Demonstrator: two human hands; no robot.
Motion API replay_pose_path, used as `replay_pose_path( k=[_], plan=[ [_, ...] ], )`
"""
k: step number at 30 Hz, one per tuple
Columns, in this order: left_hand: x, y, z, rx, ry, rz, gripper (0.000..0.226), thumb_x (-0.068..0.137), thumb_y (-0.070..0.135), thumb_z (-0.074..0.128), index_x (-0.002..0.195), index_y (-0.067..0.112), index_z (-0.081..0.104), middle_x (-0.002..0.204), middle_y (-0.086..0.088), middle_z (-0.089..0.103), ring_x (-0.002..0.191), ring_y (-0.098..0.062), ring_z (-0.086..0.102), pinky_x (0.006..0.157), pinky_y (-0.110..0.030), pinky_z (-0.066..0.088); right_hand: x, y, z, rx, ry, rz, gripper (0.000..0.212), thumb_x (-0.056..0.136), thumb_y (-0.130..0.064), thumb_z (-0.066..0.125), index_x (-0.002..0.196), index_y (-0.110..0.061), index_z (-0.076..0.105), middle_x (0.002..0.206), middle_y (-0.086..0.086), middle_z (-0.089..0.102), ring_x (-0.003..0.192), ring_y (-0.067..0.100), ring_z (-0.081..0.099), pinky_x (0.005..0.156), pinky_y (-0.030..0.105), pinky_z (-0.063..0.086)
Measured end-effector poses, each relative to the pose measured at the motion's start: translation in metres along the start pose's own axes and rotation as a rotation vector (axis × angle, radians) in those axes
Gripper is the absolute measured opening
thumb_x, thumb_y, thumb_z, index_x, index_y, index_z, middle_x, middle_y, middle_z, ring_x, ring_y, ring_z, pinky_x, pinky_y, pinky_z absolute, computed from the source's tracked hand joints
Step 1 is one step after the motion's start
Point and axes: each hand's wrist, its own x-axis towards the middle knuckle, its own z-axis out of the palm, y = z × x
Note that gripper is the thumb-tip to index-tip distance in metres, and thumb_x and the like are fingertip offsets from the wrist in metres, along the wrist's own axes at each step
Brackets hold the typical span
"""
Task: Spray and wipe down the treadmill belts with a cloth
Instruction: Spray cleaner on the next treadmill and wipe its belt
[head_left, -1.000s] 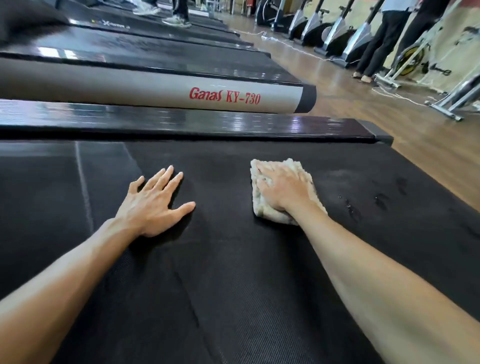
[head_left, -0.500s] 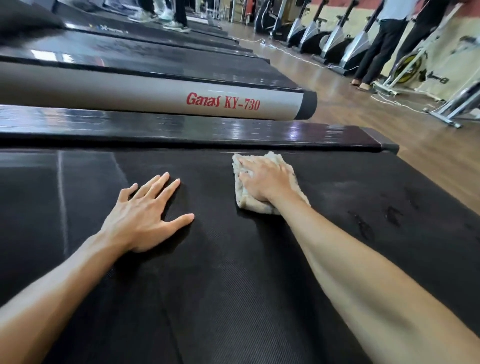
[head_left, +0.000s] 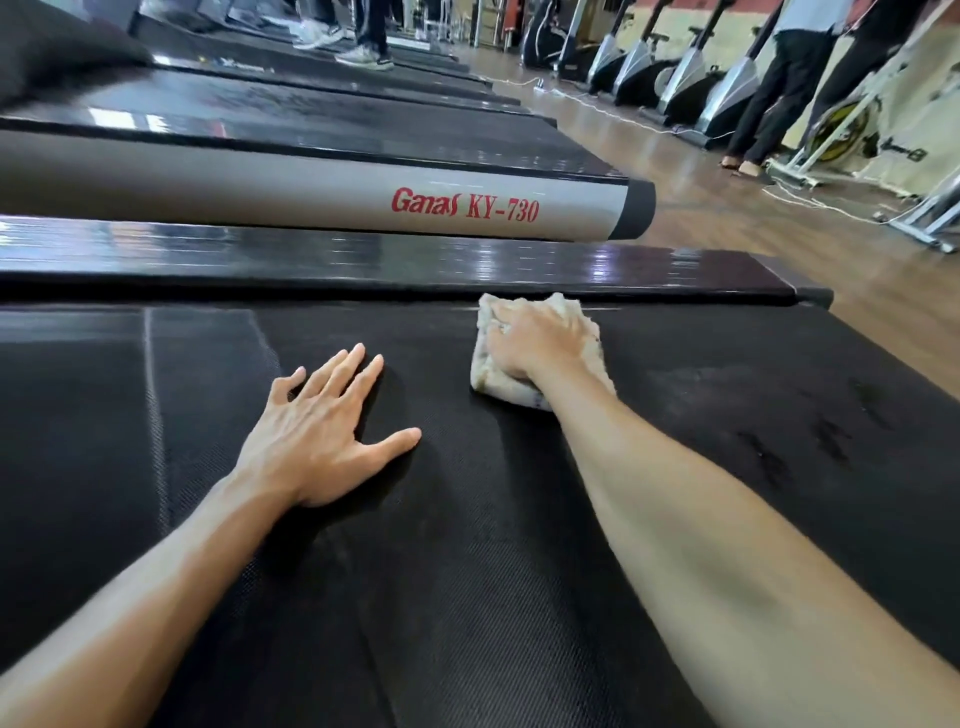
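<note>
The black treadmill belt (head_left: 467, 571) fills the lower part of the head view. My right hand (head_left: 535, 343) presses a folded cream cloth (head_left: 498, 384) flat on the belt, close to its far edge by the glossy black side rail (head_left: 363, 265). My left hand (head_left: 317, 436) lies flat on the belt to the left of the cloth, fingers spread, holding nothing. Dark wet spots (head_left: 826, 436) mark the belt to the right of my right arm. No spray bottle is in view.
A neighbouring treadmill with a silver side rail (head_left: 311, 192) marked "Ganas KY-730" lies just beyond. More treadmills with people's feet (head_left: 363, 54) stand further back. Exercise bikes (head_left: 727, 88) and standing people (head_left: 779, 88) line the wooden floor (head_left: 753, 218) at the right.
My right hand has pushed the cloth away from me across the belt, up to the far edge by the side rail. My left hand has stayed flat in place.
</note>
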Motion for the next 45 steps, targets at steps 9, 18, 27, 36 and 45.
replay_pose_path(
  k=[9, 18, 27, 36, 45],
  plan=[
    [0.0, 0.0, -0.002, 0.014, -0.028, -0.029, 0.123, 0.067, 0.096, 0.003, 0.163, 0.019, -0.002, 0.169, 0.008, -0.008, 0.154, -0.002, -0.01, 0.126, -0.037, 0.001, 0.011, -0.006, 0.006, 0.02, -0.149, -0.295, 0.048, 0.104, -0.05, 0.031, 0.15, -0.045, 0.044, 0.152, -0.009, 0.048, 0.14, 0.025, 0.037, 0.117, 0.046, 0.022],
    [-0.001, 0.003, -0.002, 0.018, -0.019, -0.024, 0.122, 0.068, 0.094, 0.004, 0.163, 0.017, -0.001, 0.17, 0.006, -0.007, 0.154, -0.004, -0.009, 0.126, -0.038, 0.001, 0.003, 0.056, -0.007, -0.044, 0.036, 0.13, 0.018, 0.09, -0.034, 0.043, 0.094, -0.031, 0.06, 0.101, -0.011, 0.063, 0.111, 0.03, 0.054, 0.102, 0.049, 0.042],
    [-0.001, 0.002, -0.003, 0.021, -0.01, -0.037, 0.123, 0.066, 0.094, 0.004, 0.163, 0.018, -0.001, 0.17, 0.006, -0.006, 0.154, -0.004, -0.008, 0.126, -0.036, 0.002, 0.003, -0.066, 0.02, 0.041, -0.089, -0.409, 0.044, 0.096, -0.05, 0.033, 0.131, -0.047, 0.059, 0.143, -0.011, 0.055, 0.14, 0.029, 0.038, 0.117, 0.05, 0.023],
    [-0.005, 0.001, -0.004, -0.105, 0.063, -0.002, 0.117, 0.071, 0.09, 0.02, 0.163, 0.018, 0.015, 0.17, 0.008, 0.005, 0.155, -0.005, 0.003, 0.126, -0.037, 0.006, -0.005, 0.1, 0.027, 0.09, -0.023, -0.075, 0.057, 0.094, -0.062, 0.032, 0.142, -0.041, 0.054, 0.146, -0.013, 0.052, 0.14, 0.022, 0.04, 0.118, 0.044, 0.029],
    [-0.04, 0.052, -0.008, -0.226, 0.037, -0.089, 0.098, 0.089, 0.079, 0.036, 0.161, 0.015, 0.02, 0.169, 0.006, 0.007, 0.155, -0.005, 0.003, 0.127, -0.042, -0.002, -0.084, 0.113, 0.017, 0.075, 0.05, -0.174, 0.043, 0.099, -0.048, 0.034, 0.134, -0.037, 0.054, 0.136, -0.012, 0.053, 0.134, 0.019, 0.041, 0.118, 0.046, 0.026]
  ],
)
